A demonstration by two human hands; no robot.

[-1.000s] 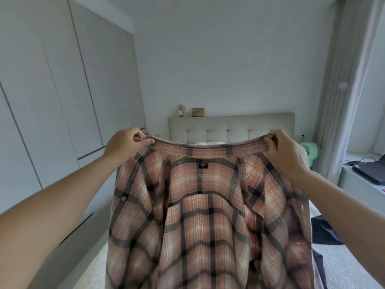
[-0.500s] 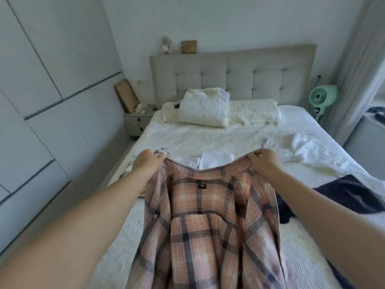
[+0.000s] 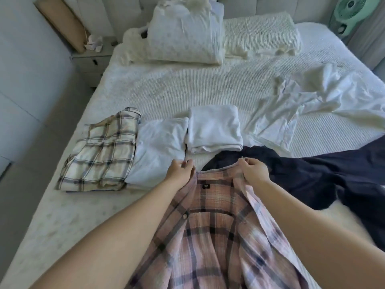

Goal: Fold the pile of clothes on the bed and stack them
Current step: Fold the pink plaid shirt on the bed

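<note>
Pink plaid shirt (image 3: 210, 236): hem cut off at 6 o'clock, I can't see it. Left hand (image 3: 179, 171) and right hand (image 3: 253, 171) pinch collar ends, fingers curled tight.

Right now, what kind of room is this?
Most likely a home bedroom: a made bed with a pillow against a padded headboard, and a nightstand beside it. Both hands grip a plaid shirt.

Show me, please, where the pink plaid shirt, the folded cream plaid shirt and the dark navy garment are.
pink plaid shirt (image 3: 216, 236): head view, on its back panel.
folded cream plaid shirt (image 3: 102, 151): head view, middle of its top face.
dark navy garment (image 3: 325, 174): head view, on its spread-out cloth.
</note>
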